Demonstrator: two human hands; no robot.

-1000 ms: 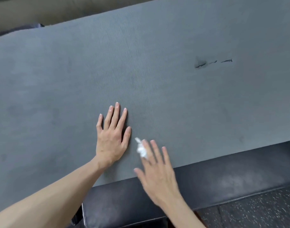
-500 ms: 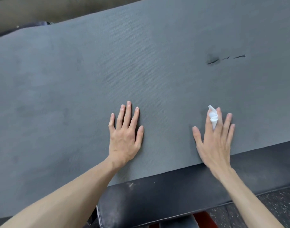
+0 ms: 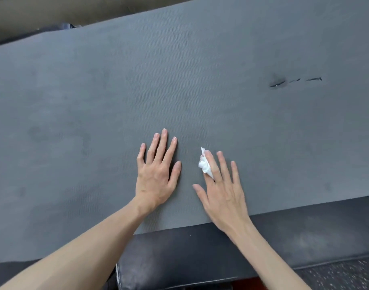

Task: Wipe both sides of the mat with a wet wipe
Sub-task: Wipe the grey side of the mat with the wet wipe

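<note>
Pressing flat with straight fingers, the left hand (image 3: 157, 172) stays on the mat (image 3: 200, 84); the right hand (image 3: 221, 193), wipe (image 3: 205, 165) under straight fingers, has slid back leftward beside it.

left hand (image 3: 156, 176): flat, fingers straight | right hand (image 3: 223, 197): flat, fingers spread

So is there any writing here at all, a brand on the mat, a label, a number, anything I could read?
None: no word, label, brand or number shows anywhere in this view.
The mat bears only dark tears, not letters.
The wet wipe under the right hand is plain white.
The black padded bench below carries no print.
</note>
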